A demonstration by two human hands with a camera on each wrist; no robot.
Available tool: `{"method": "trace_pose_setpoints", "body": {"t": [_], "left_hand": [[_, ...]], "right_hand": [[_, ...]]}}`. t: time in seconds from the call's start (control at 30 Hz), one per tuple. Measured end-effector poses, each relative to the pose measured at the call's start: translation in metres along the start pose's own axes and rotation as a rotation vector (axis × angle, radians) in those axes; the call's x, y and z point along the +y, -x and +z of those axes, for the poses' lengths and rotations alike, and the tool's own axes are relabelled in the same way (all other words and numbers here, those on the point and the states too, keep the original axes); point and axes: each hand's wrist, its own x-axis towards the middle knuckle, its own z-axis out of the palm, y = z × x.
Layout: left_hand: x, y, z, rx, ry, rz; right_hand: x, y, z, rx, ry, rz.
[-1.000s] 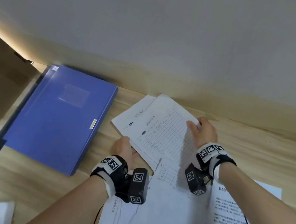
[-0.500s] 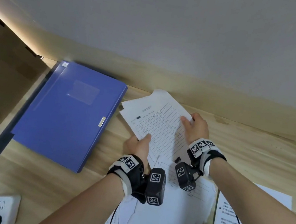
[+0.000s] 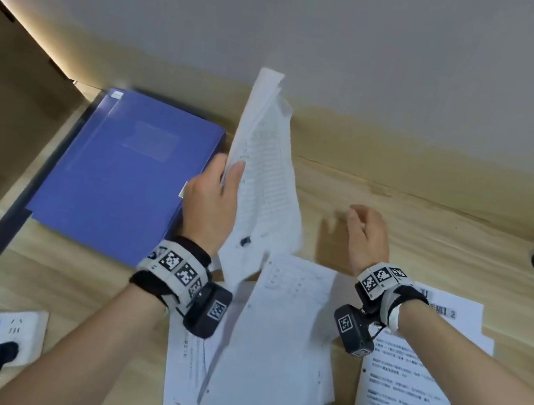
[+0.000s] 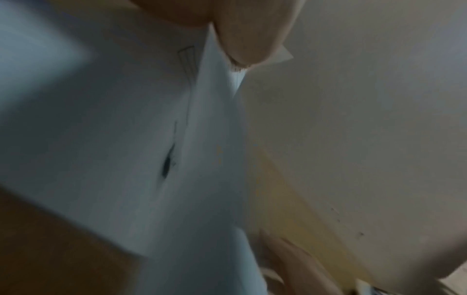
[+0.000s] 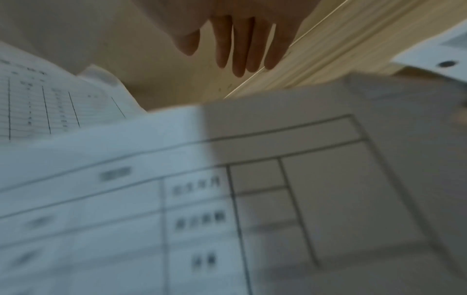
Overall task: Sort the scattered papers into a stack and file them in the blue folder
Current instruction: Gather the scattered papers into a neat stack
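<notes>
While the blue folder (image 3: 123, 177) lies closed and flat on the bench (image 3: 425, 247), just to the outside of the left hand (image 3: 211, 208), nothing has yet gone into it; its pale label patch and small metal clasp carry no writing that can be read. That left hand pinches a few gathered sheets (image 3: 263, 174) by their long edge, thumb on the printed face and fingers behind, so they stand nearly upright above the bench, probably to leave the surface free for collecting more. Their face shows a ruled table of small rows, too fine to read.

Between the two hands and nearer the person, more loose papers (image 3: 277, 335) lie overlapping on the bench, one printed with a boxed form whose characters are blurred in the right wrist view.

Further right, the right hand (image 3: 366, 238) hovers over bare wood, fingers straight and relaxed, holding nothing, seemingly ready to reach for the next sheet. Beyond its wrist lies a text page (image 3: 419, 381) with a heading ending in a bracket and "2"; the rest is illegible. So the stack seems only partly gathered.
</notes>
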Motion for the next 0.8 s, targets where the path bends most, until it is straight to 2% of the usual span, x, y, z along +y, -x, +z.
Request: {"method": "trace_pose_setpoints", "body": {"t": [0.1, 0.17, 0.27, 0.37, 0.43, 0.57, 0.7, 0.8], "left_hand": [[-0.001, -0.007, -0.028, -0.022, -0.070, 0.092], [-0.010, -0.011, -0.045, -0.038, -0.136, 0.104], [-0.037, -0.014, -0.064, -0.053, -0.248, -0.001], [-0.056, -0.004, -0.074, -0.059, -0.123, -0.164], [-0.058, 0.006, -0.082, -0.022, -0.091, -0.171], [-0.064, 0.025, -0.107, -0.013, -0.199, -0.040], [-0.053, 0.043, -0.124, 0.019, -0.302, 0.172], [-0.040, 0.044, -0.126, 0.079, -0.211, 0.167]], "right_hand": [[-0.001, 0.019, -0.005, -0.124, 0.025, -0.058], [-0.004, 0.029, -0.008, -0.166, 0.057, -0.083], [-0.005, 0.040, -0.010, -0.230, 0.127, -0.095], [0.004, 0.051, -0.003, -0.378, 0.326, -0.077], [0.014, 0.062, 0.005, -0.463, 0.498, -0.068], [0.029, 0.086, 0.018, -0.368, 0.637, -0.196], [0.029, 0.099, 0.025, -0.308, 0.725, -0.208], [0.020, 0.102, 0.024, -0.270, 0.621, -0.225]]}}
